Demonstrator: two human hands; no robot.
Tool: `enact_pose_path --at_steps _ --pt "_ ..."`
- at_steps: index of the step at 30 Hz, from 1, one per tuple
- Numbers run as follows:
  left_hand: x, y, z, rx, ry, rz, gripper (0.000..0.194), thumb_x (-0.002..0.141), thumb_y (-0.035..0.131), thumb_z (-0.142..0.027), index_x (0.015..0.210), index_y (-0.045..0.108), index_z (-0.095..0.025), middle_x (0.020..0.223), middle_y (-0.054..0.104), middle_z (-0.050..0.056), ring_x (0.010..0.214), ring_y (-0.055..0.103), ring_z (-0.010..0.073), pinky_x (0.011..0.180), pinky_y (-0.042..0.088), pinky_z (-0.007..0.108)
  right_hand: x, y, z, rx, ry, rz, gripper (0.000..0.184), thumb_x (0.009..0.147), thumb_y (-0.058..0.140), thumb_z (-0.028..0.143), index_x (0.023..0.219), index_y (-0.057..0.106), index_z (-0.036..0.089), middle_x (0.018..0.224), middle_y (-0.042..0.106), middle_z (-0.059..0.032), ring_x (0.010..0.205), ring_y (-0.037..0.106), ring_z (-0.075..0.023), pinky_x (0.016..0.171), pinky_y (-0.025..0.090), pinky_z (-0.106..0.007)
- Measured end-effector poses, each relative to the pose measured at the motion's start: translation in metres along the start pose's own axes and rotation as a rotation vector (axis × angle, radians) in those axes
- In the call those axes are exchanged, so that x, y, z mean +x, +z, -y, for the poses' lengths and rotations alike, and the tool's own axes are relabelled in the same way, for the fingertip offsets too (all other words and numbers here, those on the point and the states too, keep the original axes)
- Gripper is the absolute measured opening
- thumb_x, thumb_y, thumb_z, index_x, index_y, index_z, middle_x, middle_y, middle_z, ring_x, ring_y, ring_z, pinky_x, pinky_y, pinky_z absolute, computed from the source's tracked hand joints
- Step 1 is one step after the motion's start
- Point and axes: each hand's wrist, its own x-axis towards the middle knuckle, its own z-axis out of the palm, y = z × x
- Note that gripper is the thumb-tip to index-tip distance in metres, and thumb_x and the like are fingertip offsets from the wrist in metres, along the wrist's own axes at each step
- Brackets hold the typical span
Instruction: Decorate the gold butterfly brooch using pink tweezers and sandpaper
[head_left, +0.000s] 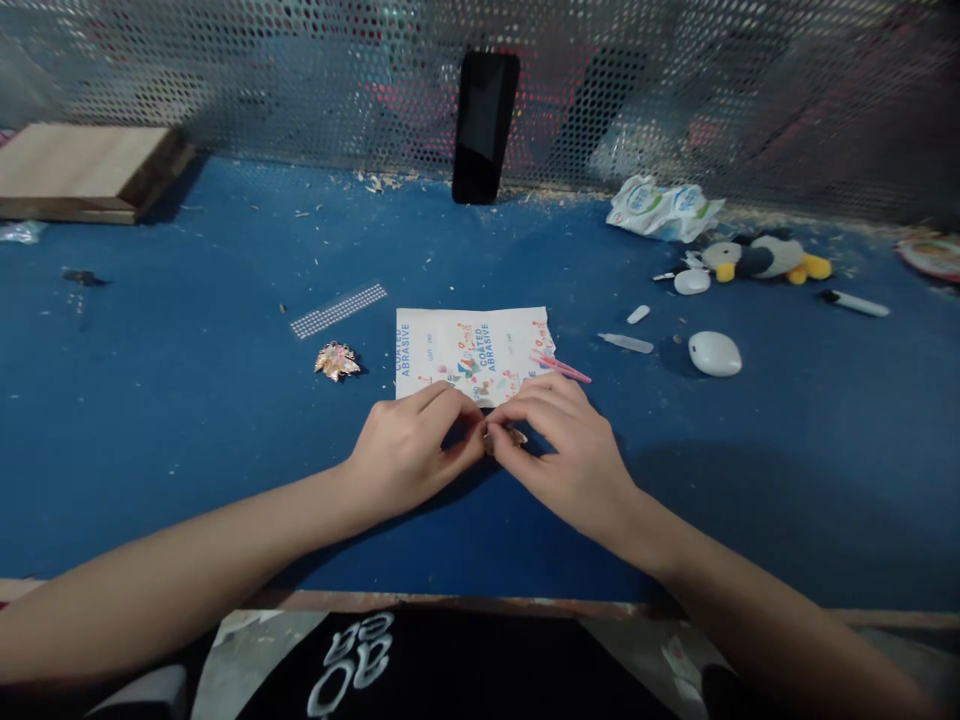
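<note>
My left hand [420, 445] and my right hand [566, 450] meet fingertip to fingertip, both closed in a pinch. Between them is a small gold-brown metal ornament [517, 437], mostly covered by the fingers. Just beyond lies a white sheet [427, 350] printed "COATED ABRASIVE", with small coloured bits [474, 370] scattered on it. Pink tweezers [566, 369] rest across its right side, close to my right hand. To the left, a gold and pink leaf-shaped ornament [337, 361] sits near a strip of small beads [339, 311].
A black phone [486, 128] leans on the perforated metal screen [300, 80]. Rightward are a wipes packet [664, 208], a plush duck [765, 258], a white oval case [715, 354], a pen [856, 302] and a small clear tube [627, 343]. A wooden block [82, 165] stands back left.
</note>
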Motion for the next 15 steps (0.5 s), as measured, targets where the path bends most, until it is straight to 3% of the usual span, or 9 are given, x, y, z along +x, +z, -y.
enact_pose_path --at_steps 15 --pt "0.0026 -0.0019 -0.0013 0.166 0.047 -0.096 0.009 0.094 0.06 -0.02 0.086 0.062 -0.017 0.076 0.072 -0.001 0.051 0.057 0.006 0.047 0.039 0.022 0.0011 -0.0017 0.0027 0.133 -0.009 -0.028 0.017 0.09 0.067 0.01 0.101 0.072 0.022 0.088 0.076 -0.0021 0.089 0.065 -0.0199 0.08 0.056 -0.039"
